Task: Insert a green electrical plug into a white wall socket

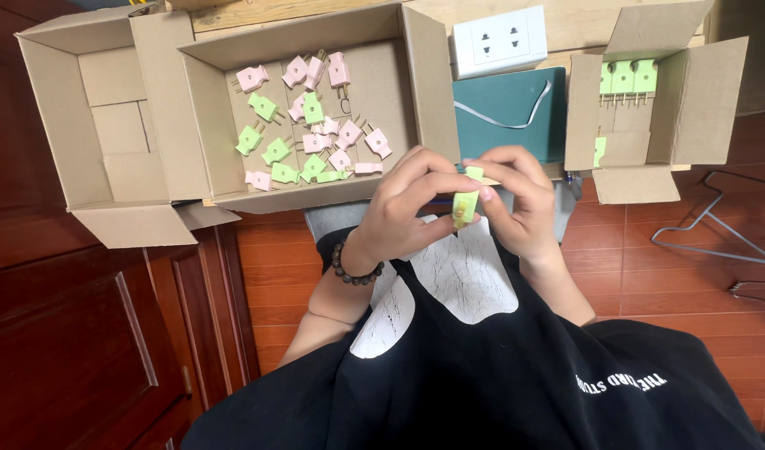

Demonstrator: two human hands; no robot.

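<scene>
1. Both hands are up close to the chest, near the camera. That puts the small green plug right under the eyes, so it's easy to see.
2. Left hand curls round the plug's left side; its fingertips press the plug body. Right hand pinches the plug from the right & top. Both hands are closed on it, fingers bent, not spread.
3. The plug is between the two hands, held in the air over a black shirt w/ a white print. It's pale green, smooth, hard-looking plastic, w/ a boxy shape. Can't tell if its pins stick out; fingers hide them.
4. Far left: a big open box of brown card w/ flaps up. Loose plugs lie in it, pink & green, mixed, pointing all ways, like a dumped pile. Thin metal pins show on some.
5. Far right: a smaller card box. Green plugs stand in a neat row at its far wall, side by side, touching.
6. Between the boxes: a dark green book w/ a pale ribbon, and past it a white socket plate, smooth & flat.
7. A bead band sits on the left wrist. Floor is red-brown tile; dark wood door at left.
</scene>
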